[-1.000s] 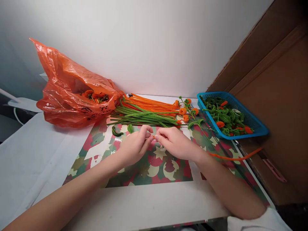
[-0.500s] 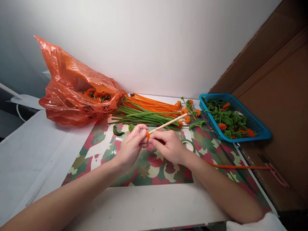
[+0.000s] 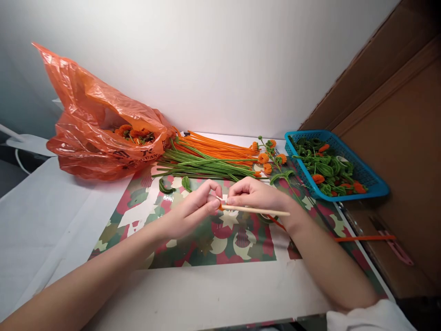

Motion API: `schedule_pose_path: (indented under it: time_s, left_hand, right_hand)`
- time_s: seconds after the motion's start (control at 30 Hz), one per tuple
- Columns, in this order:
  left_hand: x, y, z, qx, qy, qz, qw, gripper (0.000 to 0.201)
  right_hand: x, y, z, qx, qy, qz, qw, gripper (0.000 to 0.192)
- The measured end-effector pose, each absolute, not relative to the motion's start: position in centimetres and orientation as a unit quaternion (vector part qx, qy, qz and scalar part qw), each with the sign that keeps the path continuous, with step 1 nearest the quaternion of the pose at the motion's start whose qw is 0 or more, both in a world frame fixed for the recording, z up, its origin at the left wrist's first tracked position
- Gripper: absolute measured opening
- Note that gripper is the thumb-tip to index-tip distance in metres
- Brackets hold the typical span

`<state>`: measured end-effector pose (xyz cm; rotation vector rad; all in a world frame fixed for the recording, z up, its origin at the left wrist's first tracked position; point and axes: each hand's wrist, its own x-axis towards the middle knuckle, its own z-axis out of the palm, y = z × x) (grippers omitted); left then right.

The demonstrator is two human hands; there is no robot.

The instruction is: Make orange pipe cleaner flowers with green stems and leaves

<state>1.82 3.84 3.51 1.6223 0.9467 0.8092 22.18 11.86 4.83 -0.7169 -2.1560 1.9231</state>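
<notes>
Left hand: the left hand has its thumb and finger pinched tight on the left end of a thin pale wooden stick.
Stick: it sits in front of the right hand and points right, above the shiny red, green and cream patterned sheet.
Right hand: thumb and finger are close together, just beside the stick's left end; I can't tell if they pinch anything.
Orange strip: a long fuzzy orange strip shows to the right of the right arm. A bit of orange also peeks out by the left fingertips.
Far middle: straight fuzzy orange stems lie behind straight fuzzy green stems.
Far left: a shiny orange plastic bag has orange fuzzy flowers inside.
Far right: a blue plastic basket holds curly green fuzzy leaves.
</notes>
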Motion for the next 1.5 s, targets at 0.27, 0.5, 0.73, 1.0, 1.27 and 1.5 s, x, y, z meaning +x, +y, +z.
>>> schedule_pose_path:
  time_s: [0.27, 0.5, 0.73, 1.0, 1.27, 1.5]
  left_hand:
    - [1.9, 4.2, 3.4, 0.787, 0.452, 0.221, 0.357, 0.011]
    - [3.1, 3.6, 2.7, 0.720, 0.601, 0.208, 0.278, 0.012]
    - [3.3, 3.5, 2.5, 0.634, 0.612, 0.349, 0.318, 0.011]
    - [3.5, 2.9, 2.2, 0.557, 0.546, 0.477, 0.404, 0.016]
    - [3.3, 2.8, 3.3, 0.509, 0.405, 0.595, 0.472, 0.022]
    - [2.7, 3.5, 3.5, 0.515, 0.347, 0.545, 0.564, 0.024]
  right_hand:
    - [21.7, 10.0, 6.2, -0.353, -0.818, 0.443, 0.093, 0.026]
    - [19.7, 7.5, 5.9, -0.443, -0.829, 0.290, 0.180, 0.023]
    - [18.9, 5.9, 4.8, -0.435, -0.813, 0.299, 0.247, 0.017]
    - [18.6, 5.5, 4.6, -0.379, -0.746, 0.382, 0.392, 0.019]
    - [18.4, 6.7, 3.3, -0.350, -0.571, 0.617, 0.415, 0.024]
    - [20.0, 9.1, 4.1, -0.348, -0.595, 0.636, 0.347, 0.031]
